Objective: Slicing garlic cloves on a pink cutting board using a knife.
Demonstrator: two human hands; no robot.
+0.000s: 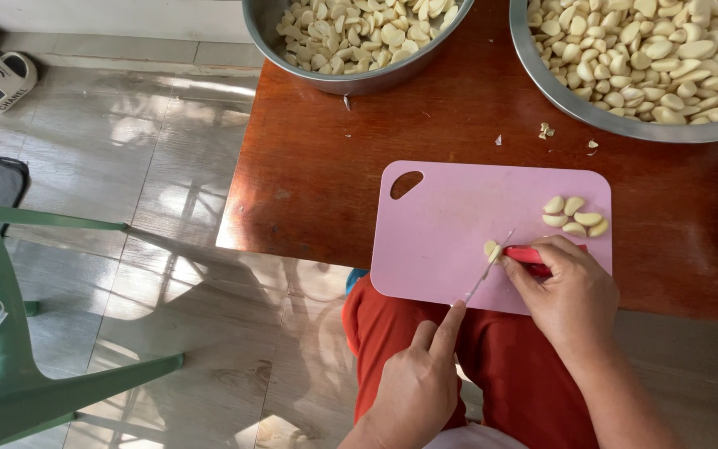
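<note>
From my remote feed, the right hand (571,291) is clamped around a red-handled knife (504,258), its thin blade laid across a single peeled garlic clove (491,249) on the pink cutting board (450,224). The clove sits just left of that hand's fingertips, near the board's front edge. The left hand (421,378) hovers below the board, index finger extended to the blade's tip, holding nothing. Five more cloves (575,216) lie just beyond the right hand. Two steel bowls (567,96) of peeled garlic stand on the wooden table (326,158).
</note>
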